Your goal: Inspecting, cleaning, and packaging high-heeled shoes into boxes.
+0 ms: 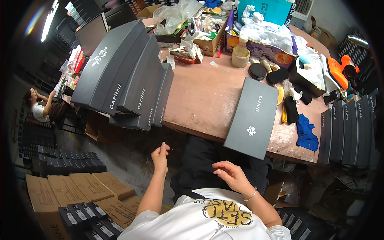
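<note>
My left hand (161, 157) is raised in front of the table's near edge, with its fingers pressed together. Whatever it may pinch is too small to make out. Over my lap, my right hand (231, 173) has loosely bent fingers apart from the thumb and holds nothing. Beyond it, a closed dark grey shoebox (253, 116) lies on the table, its near end jutting past the edge. To the left, a stack of dark grey shoeboxes (120, 76) rises at the table's side. Neither hand touches a box.
Along the reddish table (196, 100) stand a tape roll (240, 56), a round black tin (257, 71), a blue cloth (307, 134) and an orange tool (338, 72). More shoeboxes (350, 128) line the right. Brown cartons (66, 190) sit lower left. A person (44, 106) sits far left.
</note>
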Demonstrator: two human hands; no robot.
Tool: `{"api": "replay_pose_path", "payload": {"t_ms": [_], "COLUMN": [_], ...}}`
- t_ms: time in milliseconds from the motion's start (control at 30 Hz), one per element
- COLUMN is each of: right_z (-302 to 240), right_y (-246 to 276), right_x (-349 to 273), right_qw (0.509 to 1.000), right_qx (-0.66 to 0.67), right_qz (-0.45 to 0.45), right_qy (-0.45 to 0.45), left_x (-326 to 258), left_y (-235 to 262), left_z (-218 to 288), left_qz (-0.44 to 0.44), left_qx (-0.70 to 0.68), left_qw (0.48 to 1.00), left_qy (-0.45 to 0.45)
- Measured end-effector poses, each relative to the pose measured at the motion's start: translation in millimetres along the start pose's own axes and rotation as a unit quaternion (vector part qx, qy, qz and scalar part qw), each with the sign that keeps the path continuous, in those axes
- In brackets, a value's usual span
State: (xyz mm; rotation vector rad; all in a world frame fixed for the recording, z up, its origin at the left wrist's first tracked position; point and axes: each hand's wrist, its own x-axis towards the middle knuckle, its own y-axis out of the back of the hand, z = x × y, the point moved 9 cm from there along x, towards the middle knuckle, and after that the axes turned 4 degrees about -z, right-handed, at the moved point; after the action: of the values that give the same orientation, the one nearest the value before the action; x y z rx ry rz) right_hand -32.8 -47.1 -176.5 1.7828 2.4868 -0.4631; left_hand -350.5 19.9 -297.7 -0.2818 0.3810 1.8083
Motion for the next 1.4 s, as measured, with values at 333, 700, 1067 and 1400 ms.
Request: {"api": "replay_pose_path", "payload": {"t_ms": [333,700,1067,1400], "right_z": [-64,8,-90,-113], "right_y": [166,198,192,87], "right_x": [-63,-37,-39,41], "right_qw": [0.863,0.959,0.900,0.882], "right_qx": [-0.226,0.209,0.343,-0.395], "right_qz": [0.424,0.155,0.266,0.180], "right_qy": [0.155,-0.114,0.040,0.183], "left_x": [-59,-53,-70,16], "left_y": [-179,-280,-291,-146], "left_z": [124,142,163,204], "left_qz": [-0.254,-0.329,-0.446,-0.145], "left_qx": [0.104,-0.150,-0.045,0.384], "left_qw": [0.924,0.929,0.886,0.858], "left_qy": [-0.265,-0.077,-0.121,-0.309]}}
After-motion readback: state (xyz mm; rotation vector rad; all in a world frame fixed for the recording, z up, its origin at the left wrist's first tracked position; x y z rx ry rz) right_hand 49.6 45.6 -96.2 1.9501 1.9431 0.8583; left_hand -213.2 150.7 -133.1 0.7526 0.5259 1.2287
